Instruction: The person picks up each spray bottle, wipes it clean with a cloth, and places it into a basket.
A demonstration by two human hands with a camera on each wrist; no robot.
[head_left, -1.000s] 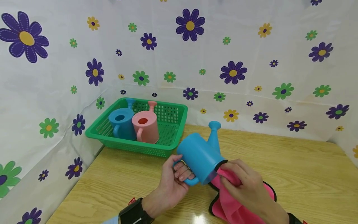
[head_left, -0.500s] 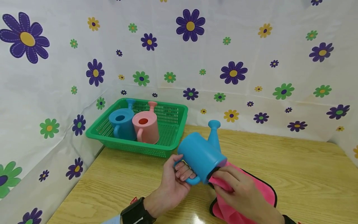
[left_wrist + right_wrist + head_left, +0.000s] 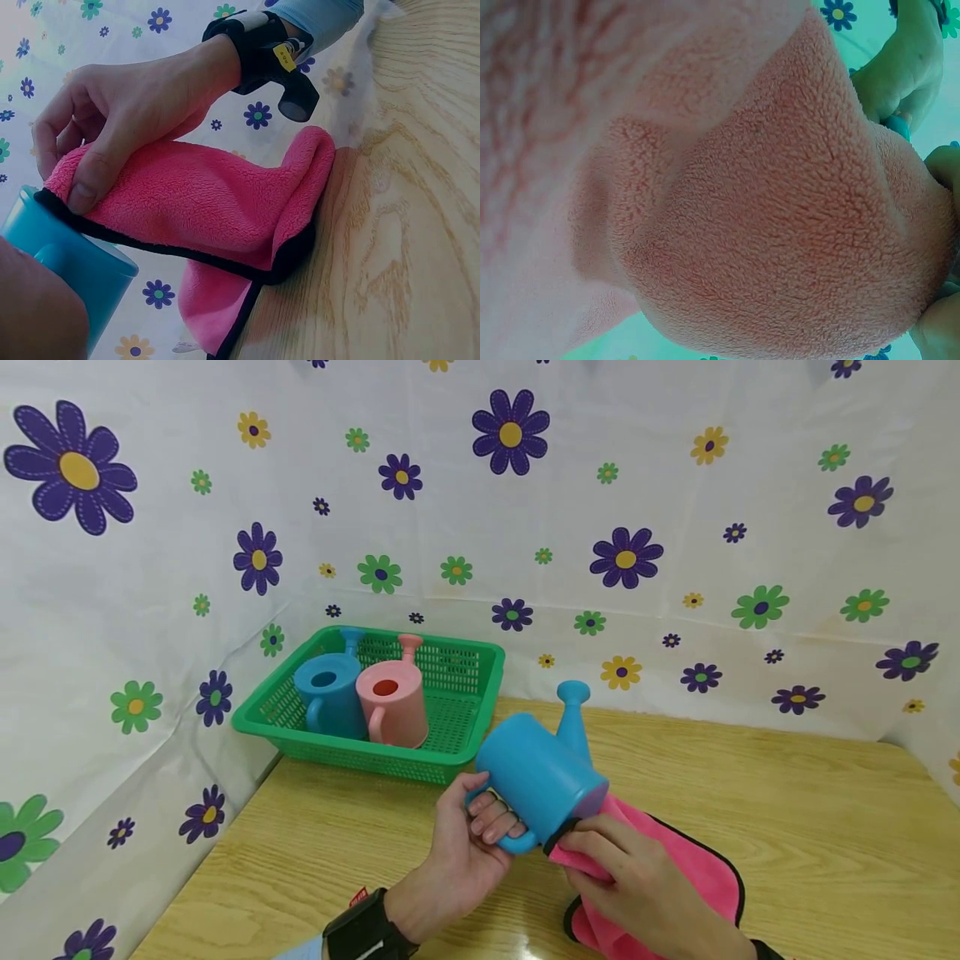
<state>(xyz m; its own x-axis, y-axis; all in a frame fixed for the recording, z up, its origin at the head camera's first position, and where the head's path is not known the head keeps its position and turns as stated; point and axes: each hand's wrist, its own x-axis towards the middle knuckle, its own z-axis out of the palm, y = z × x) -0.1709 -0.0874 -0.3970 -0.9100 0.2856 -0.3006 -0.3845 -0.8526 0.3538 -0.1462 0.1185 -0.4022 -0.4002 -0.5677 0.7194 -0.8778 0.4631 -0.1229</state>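
Observation:
A blue watering can [image 3: 536,772] is held tilted above the table, its spout pointing up and its base turned toward the lower right. My left hand [image 3: 472,852] grips its handle, fingers curled round it. With my right hand [image 3: 637,877] I pinch a pink cloth [image 3: 697,868] with black edging and press it against the can's base rim. Part of the cloth hangs down onto the table. In the left wrist view the right thumb lies on the cloth [image 3: 202,195] beside the can [image 3: 82,262]. Cloth [image 3: 780,202] fills most of the right wrist view.
A green basket [image 3: 375,762] stands at the back left of the wooden table [image 3: 787,810]. Inside it are another blue watering can [image 3: 337,697] and a pink watering can [image 3: 397,706], side by side. A flower-printed sheet [image 3: 450,510] hangs behind.
My right hand has slid the cloth along the can's base rim, down and to the left. The left hand keeps the can nearly still.

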